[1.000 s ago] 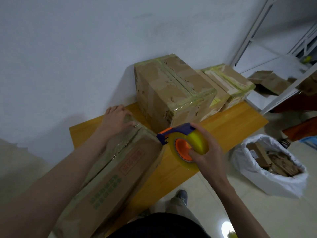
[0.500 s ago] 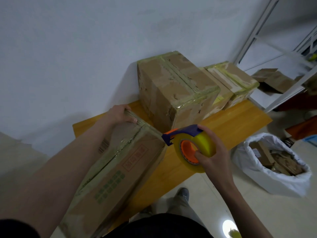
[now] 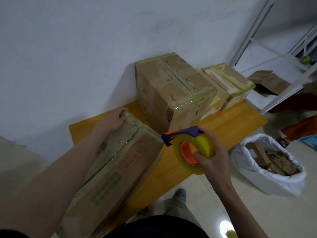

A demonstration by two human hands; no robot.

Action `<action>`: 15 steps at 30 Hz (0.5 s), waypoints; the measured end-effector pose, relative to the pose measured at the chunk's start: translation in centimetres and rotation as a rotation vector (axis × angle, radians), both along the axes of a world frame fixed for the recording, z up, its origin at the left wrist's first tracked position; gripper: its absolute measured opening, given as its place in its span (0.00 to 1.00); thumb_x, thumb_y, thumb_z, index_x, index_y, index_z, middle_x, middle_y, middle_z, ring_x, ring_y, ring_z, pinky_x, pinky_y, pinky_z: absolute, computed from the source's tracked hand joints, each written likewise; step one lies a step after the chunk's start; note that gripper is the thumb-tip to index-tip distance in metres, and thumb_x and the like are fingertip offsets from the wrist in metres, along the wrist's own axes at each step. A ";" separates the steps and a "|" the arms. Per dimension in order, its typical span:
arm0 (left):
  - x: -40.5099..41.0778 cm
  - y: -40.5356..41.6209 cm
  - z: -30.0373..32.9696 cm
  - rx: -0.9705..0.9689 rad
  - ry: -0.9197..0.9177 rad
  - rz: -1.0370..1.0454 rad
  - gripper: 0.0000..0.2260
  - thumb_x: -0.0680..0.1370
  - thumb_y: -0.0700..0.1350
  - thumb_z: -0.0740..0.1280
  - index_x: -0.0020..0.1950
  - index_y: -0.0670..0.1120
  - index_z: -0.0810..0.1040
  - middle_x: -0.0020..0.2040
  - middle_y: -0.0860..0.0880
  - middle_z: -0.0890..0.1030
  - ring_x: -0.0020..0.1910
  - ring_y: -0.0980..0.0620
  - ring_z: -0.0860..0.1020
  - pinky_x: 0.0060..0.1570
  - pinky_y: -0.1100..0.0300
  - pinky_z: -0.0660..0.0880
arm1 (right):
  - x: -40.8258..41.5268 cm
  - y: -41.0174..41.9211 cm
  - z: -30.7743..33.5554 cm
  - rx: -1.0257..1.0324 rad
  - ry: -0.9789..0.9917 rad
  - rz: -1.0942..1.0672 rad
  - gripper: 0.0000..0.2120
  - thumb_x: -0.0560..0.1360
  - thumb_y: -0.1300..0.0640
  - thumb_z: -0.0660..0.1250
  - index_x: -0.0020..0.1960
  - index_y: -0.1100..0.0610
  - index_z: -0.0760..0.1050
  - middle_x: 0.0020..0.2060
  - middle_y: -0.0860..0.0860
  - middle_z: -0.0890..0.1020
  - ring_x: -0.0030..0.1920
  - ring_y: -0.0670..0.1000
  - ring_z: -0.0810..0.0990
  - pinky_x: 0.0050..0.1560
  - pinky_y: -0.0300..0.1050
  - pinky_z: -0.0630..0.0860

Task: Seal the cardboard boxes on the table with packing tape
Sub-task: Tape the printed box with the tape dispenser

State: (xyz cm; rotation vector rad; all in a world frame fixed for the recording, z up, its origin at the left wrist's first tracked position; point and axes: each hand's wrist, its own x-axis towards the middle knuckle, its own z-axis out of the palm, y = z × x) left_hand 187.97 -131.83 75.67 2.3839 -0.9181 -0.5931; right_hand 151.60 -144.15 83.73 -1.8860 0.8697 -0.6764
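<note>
A long cardboard box (image 3: 118, 170) with red and green print lies on the wooden table (image 3: 228, 127), a strip of tape along its top seam. My left hand (image 3: 114, 120) grips the box's far end, fingers curled over the edge. My right hand (image 3: 212, 157) holds a yellow tape roll (image 3: 204, 148) in a purple and orange dispenser, just right of the box and above the table. A big taped box (image 3: 173, 93) stands at the back, with two smaller taped boxes (image 3: 229, 85) to its right.
A white wall runs behind the table. A white metal shelf (image 3: 277, 93) with a cardboard box stands at the right. A white sack (image 3: 267, 169) full of cardboard scraps sits on the floor by the table. My legs and a shoe show below.
My left hand has slid from the top of the long box to its far end and curled over the edge. My right hand with the tape roll stays about where it was.
</note>
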 end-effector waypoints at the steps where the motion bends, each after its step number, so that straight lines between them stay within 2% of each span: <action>1: 0.0 0.0 0.0 -0.010 0.002 0.001 0.16 0.85 0.51 0.57 0.71 0.49 0.72 0.68 0.44 0.76 0.65 0.42 0.74 0.56 0.56 0.67 | 0.0 0.1 0.0 0.007 -0.003 -0.003 0.37 0.64 0.57 0.68 0.70 0.33 0.71 0.65 0.39 0.78 0.60 0.56 0.79 0.53 0.61 0.80; 7: 0.2 -0.3 0.2 -0.096 0.075 0.105 0.15 0.86 0.44 0.54 0.66 0.44 0.77 0.65 0.43 0.77 0.64 0.43 0.74 0.54 0.60 0.63 | 0.1 0.4 0.0 0.039 -0.021 -0.011 0.37 0.64 0.59 0.68 0.70 0.34 0.71 0.65 0.37 0.78 0.62 0.51 0.78 0.55 0.60 0.80; 10: 0.1 -0.5 0.9 -0.169 0.133 0.210 0.13 0.84 0.44 0.61 0.63 0.44 0.82 0.64 0.44 0.80 0.60 0.48 0.75 0.56 0.59 0.66 | 0.1 0.4 0.1 0.061 -0.037 -0.024 0.37 0.64 0.59 0.69 0.69 0.33 0.72 0.65 0.37 0.78 0.61 0.52 0.79 0.53 0.59 0.81; 12: 0.5 -0.3 0.9 -0.203 0.160 0.287 0.11 0.82 0.46 0.66 0.61 0.44 0.84 0.62 0.46 0.82 0.61 0.49 0.76 0.60 0.58 0.69 | 0.2 0.3 0.2 0.070 -0.046 -0.037 0.36 0.66 0.60 0.70 0.68 0.33 0.72 0.64 0.35 0.77 0.60 0.50 0.79 0.51 0.57 0.81; 14: 0.6 -0.2 0.8 -0.202 0.098 0.314 0.11 0.80 0.47 0.69 0.59 0.45 0.85 0.60 0.46 0.84 0.62 0.47 0.78 0.60 0.58 0.70 | 0.4 0.2 0.2 0.083 -0.065 -0.047 0.38 0.68 0.67 0.71 0.68 0.32 0.72 0.62 0.32 0.77 0.57 0.45 0.79 0.48 0.53 0.82; 15: 0.7 -0.3 0.8 -0.171 0.009 0.297 0.10 0.80 0.47 0.69 0.58 0.45 0.86 0.58 0.45 0.84 0.61 0.45 0.79 0.59 0.57 0.71 | 0.5 0.2 0.2 0.090 -0.070 -0.050 0.39 0.69 0.70 0.71 0.67 0.32 0.72 0.61 0.31 0.77 0.57 0.44 0.80 0.47 0.51 0.81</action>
